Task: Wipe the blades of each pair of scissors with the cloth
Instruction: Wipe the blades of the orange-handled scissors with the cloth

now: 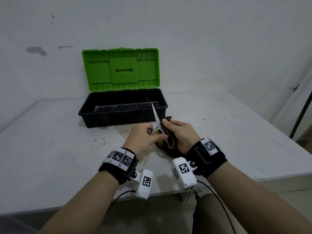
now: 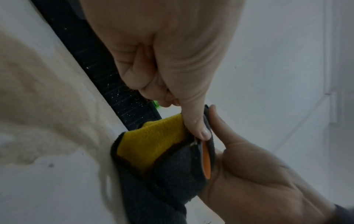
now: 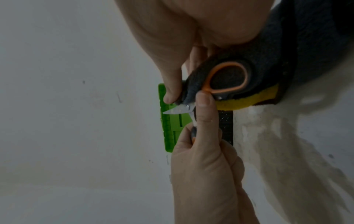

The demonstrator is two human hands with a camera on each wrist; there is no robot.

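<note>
Left hand is gripping one orange-and-grey handle of the scissors, thumb laid along near the pivot. Right hand has the cloth folded round the blade base, thumb and fingers pinching through it. All of this sits just above the table, right in front of the open toolbox. I'd keep the pinch on the flat sides, slide from pivot out toward the tip, never along the cutting edge, and hold the handle steady.
</note>
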